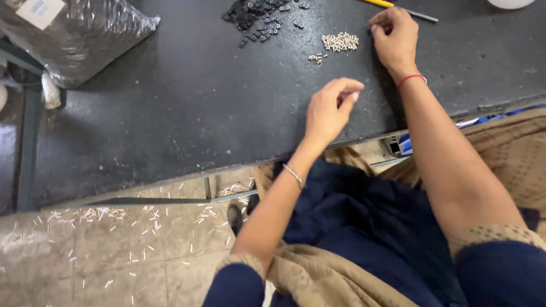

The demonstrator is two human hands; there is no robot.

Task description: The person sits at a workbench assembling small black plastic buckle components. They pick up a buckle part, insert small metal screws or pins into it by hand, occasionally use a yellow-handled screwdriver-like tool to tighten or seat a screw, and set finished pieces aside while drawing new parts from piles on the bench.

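Note:
My left hand [331,108] hovers over the dark table [187,108] near its front edge, fingertips pinched together; whether a tiny part sits between them I cannot tell. My right hand [393,37] rests on the table farther back, fingers curled, right beside a small heap of silvery metal pieces [340,41]. A pile of small black parts [259,16] lies left of that heap. A few stray silvery pieces [315,57] sit just in front.
A clear plastic bag [74,34] of parts lies at the table's back left. A yellow-handled tool [398,7] lies behind my right hand. Many small white bits litter the floor [114,227] under the table edge. A shoe [234,217] shows below.

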